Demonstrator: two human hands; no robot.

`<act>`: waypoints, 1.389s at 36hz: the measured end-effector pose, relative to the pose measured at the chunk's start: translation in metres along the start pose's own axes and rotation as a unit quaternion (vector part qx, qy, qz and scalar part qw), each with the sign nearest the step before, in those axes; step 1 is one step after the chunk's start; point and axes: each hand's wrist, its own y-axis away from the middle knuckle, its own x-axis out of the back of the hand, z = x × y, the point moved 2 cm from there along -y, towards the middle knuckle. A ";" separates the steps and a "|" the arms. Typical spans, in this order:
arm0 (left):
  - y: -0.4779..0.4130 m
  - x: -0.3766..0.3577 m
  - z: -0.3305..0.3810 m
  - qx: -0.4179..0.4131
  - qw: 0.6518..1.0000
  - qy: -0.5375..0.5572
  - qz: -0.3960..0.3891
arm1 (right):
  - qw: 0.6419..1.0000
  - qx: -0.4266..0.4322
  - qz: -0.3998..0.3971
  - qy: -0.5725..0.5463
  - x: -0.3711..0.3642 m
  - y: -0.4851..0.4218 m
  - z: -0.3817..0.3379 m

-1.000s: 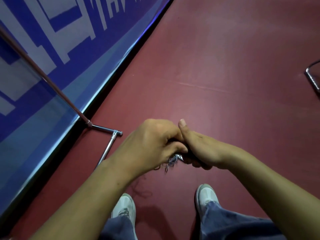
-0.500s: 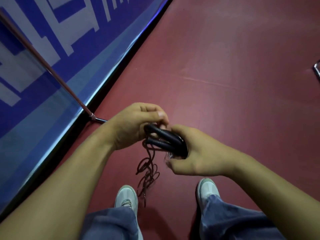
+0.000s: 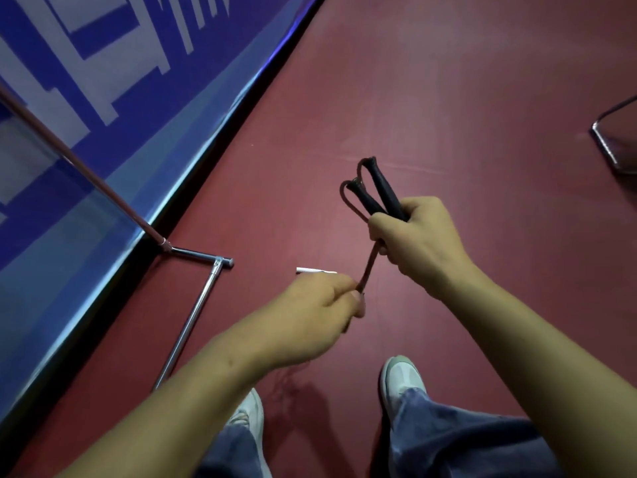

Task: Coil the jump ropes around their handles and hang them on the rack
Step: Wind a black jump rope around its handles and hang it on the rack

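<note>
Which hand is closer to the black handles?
Right. The right hand grips the black handles by their lower ends. The left hand is lower down, clear of them, pinching the rope.

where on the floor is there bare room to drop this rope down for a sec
The widest bare floor lies ahead, between the blue banner and the metal frame at the right edge. It is crowded near left: the rack base, a small white object, then the left shoe and right shoe.
</note>
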 end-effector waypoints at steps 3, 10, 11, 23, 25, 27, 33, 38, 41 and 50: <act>0.000 -0.007 0.008 -0.024 0.998 -0.058 0.012 | 0.998 -0.044 0.035 0.001 0.002 -0.003 0.004; 0.003 -0.013 0.023 -0.086 0.978 -0.184 0.043 | 0.992 -0.072 0.056 0.084 0.000 -0.008 0.025; 0.003 -0.012 0.023 -0.084 0.975 -0.200 0.042 | 0.991 -0.069 0.053 0.103 -0.002 -0.009 0.028; 0.001 0.020 -0.004 0.016 0.980 -0.196 -0.015 | 0.977 -0.063 0.006 0.204 0.010 -0.020 0.042; 0.000 0.027 -0.020 0.037 0.986 -0.155 -0.036 | 0.972 -0.045 -0.042 0.227 0.009 -0.019 0.040; 0.001 0.033 -0.037 0.061 0.991 -0.110 -0.049 | 0.968 -0.018 -0.085 0.237 0.004 -0.015 0.036; -0.007 0.045 -0.069 0.095 0.990 -0.079 0.068 | 0.964 0.057 -0.137 0.220 -0.015 -0.011 0.028; -0.013 0.046 -0.073 0.110 0.988 0.008 0.106 | 0.979 0.053 -0.111 0.163 -0.019 -0.015 0.028; -0.015 0.041 -0.073 0.110 0.990 0.030 0.085 | 0.993 -0.026 -0.108 -0.031 -0.016 -0.014 0.026; -0.018 0.032 -0.074 0.073 0.995 -0.045 0.050 | 1.000 0.027 0.000 0.009 -0.001 -0.018 0.009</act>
